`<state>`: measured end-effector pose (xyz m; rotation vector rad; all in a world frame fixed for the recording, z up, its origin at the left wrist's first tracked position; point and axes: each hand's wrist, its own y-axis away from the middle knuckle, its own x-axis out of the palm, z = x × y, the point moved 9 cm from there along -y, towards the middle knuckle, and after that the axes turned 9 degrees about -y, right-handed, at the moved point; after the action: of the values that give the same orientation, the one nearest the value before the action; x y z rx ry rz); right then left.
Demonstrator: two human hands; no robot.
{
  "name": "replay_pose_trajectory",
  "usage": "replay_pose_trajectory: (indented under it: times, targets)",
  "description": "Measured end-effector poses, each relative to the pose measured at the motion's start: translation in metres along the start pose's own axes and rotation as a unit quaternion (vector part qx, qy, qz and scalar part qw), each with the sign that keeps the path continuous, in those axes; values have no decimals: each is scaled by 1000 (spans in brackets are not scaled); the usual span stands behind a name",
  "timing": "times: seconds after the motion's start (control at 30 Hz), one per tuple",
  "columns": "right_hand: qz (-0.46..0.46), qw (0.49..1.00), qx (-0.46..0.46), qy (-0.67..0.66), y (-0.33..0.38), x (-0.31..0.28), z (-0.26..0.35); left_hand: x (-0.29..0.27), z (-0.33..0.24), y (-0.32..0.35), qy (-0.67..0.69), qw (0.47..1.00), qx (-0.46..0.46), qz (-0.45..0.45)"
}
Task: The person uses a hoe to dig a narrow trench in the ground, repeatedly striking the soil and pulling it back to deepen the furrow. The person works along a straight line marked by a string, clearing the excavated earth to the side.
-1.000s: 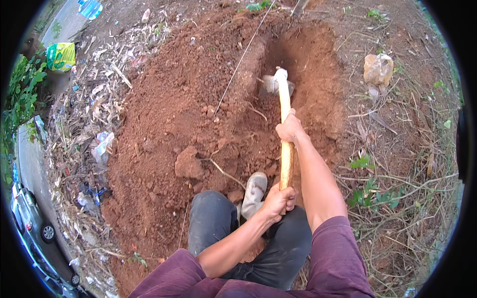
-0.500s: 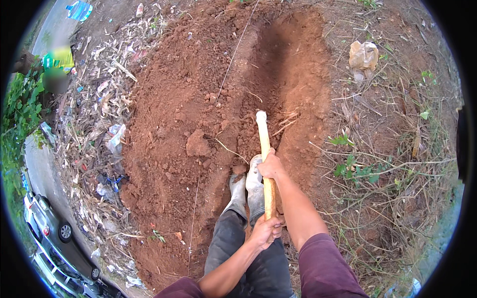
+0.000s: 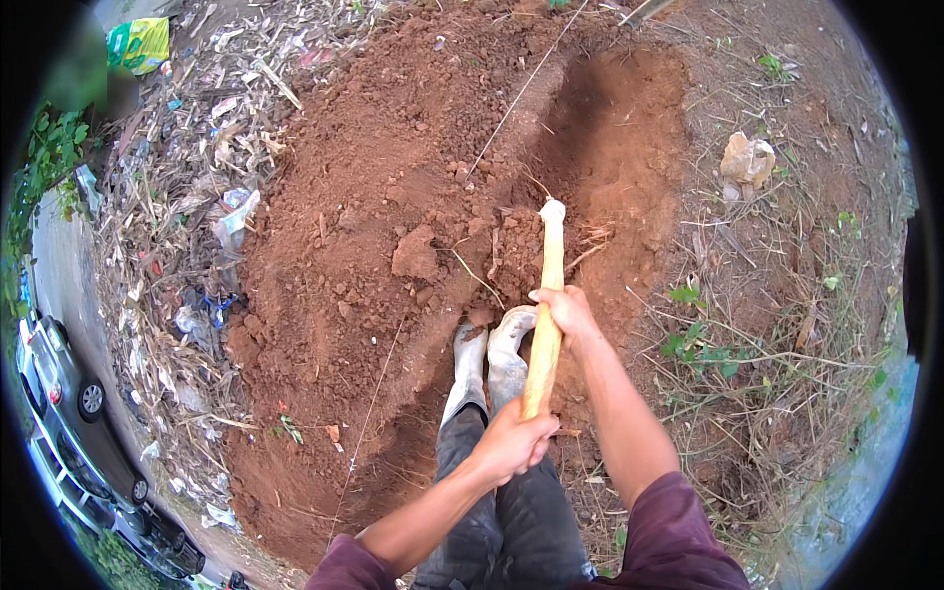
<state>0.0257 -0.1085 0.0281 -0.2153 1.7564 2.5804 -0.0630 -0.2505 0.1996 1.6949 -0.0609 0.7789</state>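
Observation:
Both my hands grip the pale wooden handle (image 3: 547,315) of a digging tool, whose working head I cannot make out. My left hand (image 3: 513,440) is closed round its lower end, near my thighs. Higher up, my right hand (image 3: 568,313) wraps round the middle of the shaft. The whitish far end of the handle lies over loose soil at the near part of a dug trench (image 3: 624,147). My pale, muddy boots (image 3: 506,359) stand in the soil just left of the shaft, one partly behind it.
Heaped red earth (image 3: 344,226) with a large clod (image 3: 415,254) lies left of the trench, crossed by a thin string (image 3: 526,87). Litter and dry husks (image 3: 236,147) border it. A pale rock (image 3: 747,162), weeds and dry stalks lie right. Parked cars (image 3: 74,393) stand far left.
The view has shifted, so the trench and rock appear farther right. Both hands keep their hold on the handle, which stays over the same patch of soil. A grey pole-like thing now shows at the top.

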Motion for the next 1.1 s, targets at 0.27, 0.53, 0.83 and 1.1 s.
replay_pose_trajectory:
  times: [0.27, 0.53, 0.83, 1.1]
  targets:
    - [113, 977, 93, -153, 184, 134, -129, -169, 165, 198, -222, 963, -96, -119]
    - [78, 985, -16, -153, 172, 108, -107, -171, 131, 141, -460, 845, -11, -274]
    - [-134, 944, -239, 185, -90, -36, 188, 0, -141, -196, -383, 857, 276, -205]
    - [-111, 929, -135, 328, -113, -36, 71, -36, -6, -279, -175, 961, 125, -174]
